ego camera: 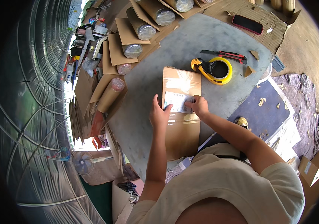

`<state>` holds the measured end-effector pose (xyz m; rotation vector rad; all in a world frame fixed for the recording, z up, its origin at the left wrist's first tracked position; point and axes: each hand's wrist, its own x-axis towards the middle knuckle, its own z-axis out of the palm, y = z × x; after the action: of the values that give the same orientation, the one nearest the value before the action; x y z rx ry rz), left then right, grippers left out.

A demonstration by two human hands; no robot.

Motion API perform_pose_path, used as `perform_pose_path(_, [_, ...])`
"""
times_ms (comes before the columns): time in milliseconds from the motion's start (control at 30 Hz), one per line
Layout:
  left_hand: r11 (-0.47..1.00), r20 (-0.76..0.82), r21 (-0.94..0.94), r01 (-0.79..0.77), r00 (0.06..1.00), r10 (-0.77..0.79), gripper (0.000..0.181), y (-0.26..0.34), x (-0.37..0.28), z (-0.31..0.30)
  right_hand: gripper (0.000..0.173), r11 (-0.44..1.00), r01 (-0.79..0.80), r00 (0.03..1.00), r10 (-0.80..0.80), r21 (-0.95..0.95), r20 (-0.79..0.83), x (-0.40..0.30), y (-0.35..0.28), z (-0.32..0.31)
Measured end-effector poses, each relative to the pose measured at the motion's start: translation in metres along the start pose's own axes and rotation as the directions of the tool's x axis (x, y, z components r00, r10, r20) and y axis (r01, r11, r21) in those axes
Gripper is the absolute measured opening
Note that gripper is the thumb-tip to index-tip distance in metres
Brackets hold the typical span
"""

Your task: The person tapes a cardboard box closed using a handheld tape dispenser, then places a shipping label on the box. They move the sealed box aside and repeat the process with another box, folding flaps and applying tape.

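Note:
A long cardboard box, sealed with shiny packing tape, lies on the grey tabletop before me. A white printed label lies across its upper half. My left hand is at the box's left edge, fingers apart, its thumb touching the label's lower left part. My right hand is at the right edge, thumb on the label and fingers curled by its margin. Beyond the box's upper right corner lie a yellow tape dispenser with a roll of yellow tape and a red-and-black utility knife.
Wrapped cylindrical rolls between cardboard sheets line the table's left and far edges. A smartphone rests on corrugated cardboard at the far right. Cardboard scraps lie near the knife. A fan stands lower left.

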<state>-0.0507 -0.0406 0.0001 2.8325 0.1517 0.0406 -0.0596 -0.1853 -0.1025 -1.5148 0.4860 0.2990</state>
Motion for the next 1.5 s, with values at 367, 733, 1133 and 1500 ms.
perform_pose_path(367, [0.992,0.196,0.116,-0.05,0.98,0.027,0.042,-0.008,0.007,-0.003,0.063,0.935,0.106,0.964,-0.181,-0.34,-0.195,-0.003,0.007,-0.01])
perform_pose_path(733, [0.46,0.412,-0.847,0.267,0.876,0.25,0.076,-0.07,0.023,0.035,0.073,0.793,0.48,0.738,-0.596,-0.375,-0.316,0.027,-0.073,0.084])
perform_pose_path(1133, [0.397,0.45,-0.857,0.33,0.854,0.26,0.076,-0.081,0.014,0.039,0.083,0.79,0.483,0.782,-0.583,-0.377,-0.22,0.021,-0.031,0.068])
perform_pose_path(1500, [0.461,0.403,-0.852,0.247,0.872,0.277,0.071,-0.043,0.013,0.017,0.081,0.655,0.659,0.707,-0.707,-0.369,0.009,-0.01,-0.049,0.08])
